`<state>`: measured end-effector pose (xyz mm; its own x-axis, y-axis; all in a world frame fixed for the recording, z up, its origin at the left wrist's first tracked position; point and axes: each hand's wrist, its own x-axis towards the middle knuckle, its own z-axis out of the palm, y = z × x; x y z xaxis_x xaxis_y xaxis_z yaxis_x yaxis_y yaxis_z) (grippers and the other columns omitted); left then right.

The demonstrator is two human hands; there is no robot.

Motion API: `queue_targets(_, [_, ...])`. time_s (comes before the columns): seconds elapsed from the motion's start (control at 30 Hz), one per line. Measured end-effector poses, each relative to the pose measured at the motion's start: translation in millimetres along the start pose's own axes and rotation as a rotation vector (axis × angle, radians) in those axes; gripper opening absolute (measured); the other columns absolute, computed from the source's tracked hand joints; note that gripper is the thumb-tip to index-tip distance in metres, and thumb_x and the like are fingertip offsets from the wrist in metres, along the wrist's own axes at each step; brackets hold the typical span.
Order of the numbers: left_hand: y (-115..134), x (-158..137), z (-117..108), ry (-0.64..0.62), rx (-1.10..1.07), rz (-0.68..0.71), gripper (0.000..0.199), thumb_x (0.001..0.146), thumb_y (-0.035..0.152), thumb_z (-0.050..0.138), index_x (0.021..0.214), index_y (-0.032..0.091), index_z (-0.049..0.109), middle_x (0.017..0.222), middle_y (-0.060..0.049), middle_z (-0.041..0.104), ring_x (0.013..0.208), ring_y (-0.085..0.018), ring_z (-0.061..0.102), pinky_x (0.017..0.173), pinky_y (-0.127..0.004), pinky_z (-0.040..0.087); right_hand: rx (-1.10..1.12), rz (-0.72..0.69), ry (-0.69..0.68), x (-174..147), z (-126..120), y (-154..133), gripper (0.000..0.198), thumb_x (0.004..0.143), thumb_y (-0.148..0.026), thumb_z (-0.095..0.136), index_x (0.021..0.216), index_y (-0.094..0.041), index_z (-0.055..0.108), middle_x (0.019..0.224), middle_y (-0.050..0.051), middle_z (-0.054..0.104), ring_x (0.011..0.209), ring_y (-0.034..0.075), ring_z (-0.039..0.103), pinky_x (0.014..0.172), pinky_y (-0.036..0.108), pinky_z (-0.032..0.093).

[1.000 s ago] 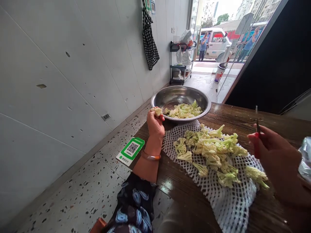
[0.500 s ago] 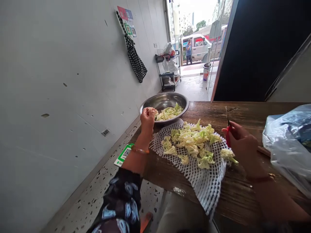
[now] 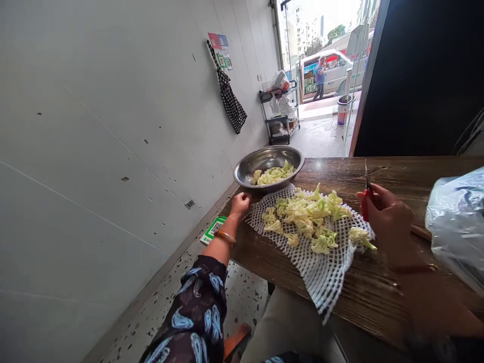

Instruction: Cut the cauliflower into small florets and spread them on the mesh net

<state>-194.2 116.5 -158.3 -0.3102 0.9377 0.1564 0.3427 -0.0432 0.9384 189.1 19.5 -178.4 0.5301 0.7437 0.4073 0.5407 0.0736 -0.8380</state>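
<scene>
My left hand [image 3: 241,202] is curled closed at the table's left edge, just in front of the steel bowl [image 3: 242,177]. Nothing sticks out of its fingers. Inside the bowl lie cut cauliflower florets [image 3: 277,175]. My right hand [image 3: 389,212] grips red-handled scissors [image 3: 366,194], their blades pointing up and away. Between my hands a loose heap of cauliflower pieces [image 3: 306,214] rests on a white foam net [image 3: 321,277]. One separate floret [image 3: 361,237] sits at the net's right edge, close to my right wrist.
The net hangs over the front edge of the dark wooden table [image 3: 378,297]. A clear plastic bag [image 3: 457,217] stands at the right. A green QR-code card [image 3: 214,230] lies by the left edge. Beyond are a cart [image 3: 280,113] and a person [image 3: 320,78] outside.
My left hand has moved down and back from the bowl's rim, and the pale piece in its fingers no longer shows. My right hand still holds the scissors. The view has shifted left.
</scene>
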Motion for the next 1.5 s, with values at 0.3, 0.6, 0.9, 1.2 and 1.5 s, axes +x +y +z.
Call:
queue_targets(0.3, [-17.8, -3.1, 21.0, -0.075, 0.299, 0.104, 0.020, 0.065, 0.015, 0.073, 0.053, 0.022, 0.059, 0.061, -0.006, 0.061, 0.086, -0.030, 0.065, 0.082, -0.039, 0.046, 0.083, -0.010, -0.022, 3.9, 8.8, 10.3, 0.063, 0.082, -0.066, 0.060, 0.121, -0.017, 0.072, 0.088, 0.011, 0.078, 0.078, 0.027, 0.072, 0.070, 0.036, 0.051])
queue_targets(0.6, [-16.8, -14.2, 13.8, 0.041, 0.185, 0.147, 0.026, 0.066, 0.016, 0.071, 0.050, 0.024, 0.052, 0.061, -0.006, 0.058, 0.088, -0.029, 0.064, 0.084, -0.036, 0.048, 0.124, -0.007, -0.012, 7.5, 5.3, 5.5, 0.062, 0.083, -0.064, 0.060, 0.118, -0.015, 0.073, 0.086, 0.010, 0.078, 0.075, 0.026, 0.071, 0.071, 0.037, 0.051])
queue_targets(0.9, [26.3, -16.1, 0.4, 0.238, -0.186, 0.034, 0.007, 0.070, 0.017, 0.062, 0.070, 0.018, 0.055, 0.060, 0.003, 0.054, 0.055, -0.012, 0.053, 0.061, -0.028, 0.049, 0.175, -0.014, 0.001, 11.2, 3.7, 2.1, 0.059, 0.083, -0.061, 0.061, 0.117, -0.015, 0.074, 0.086, 0.010, 0.078, 0.074, 0.025, 0.071, 0.069, 0.034, 0.050])
queue_targets(1.2, [97.4, 22.0, 21.5, 0.080, -0.339, 0.201, 0.019, 0.074, 0.011, 0.064, 0.093, 0.016, 0.064, 0.093, -0.003, 0.066, 0.082, -0.009, 0.062, 0.086, -0.023, 0.050, 0.159, 0.020, 0.027, 11.7, -0.1, 2.2, 0.060, 0.082, -0.064, 0.061, 0.116, -0.016, 0.074, 0.082, 0.010, 0.077, 0.070, 0.024, 0.070, 0.065, 0.033, 0.050])
queue_targets(1.5, [60.8, 2.6, 22.7, -0.050, 0.142, 0.327, 0.017, 0.071, 0.013, 0.068, 0.088, 0.019, 0.069, 0.093, -0.008, 0.070, 0.088, -0.020, 0.065, 0.091, -0.037, 0.050, 0.162, 0.024, -0.009, 7.0, -2.5, -0.5, 0.059, 0.082, -0.064, 0.060, 0.115, -0.017, 0.075, 0.081, 0.009, 0.076, 0.069, 0.024, 0.068, 0.063, 0.032, 0.046])
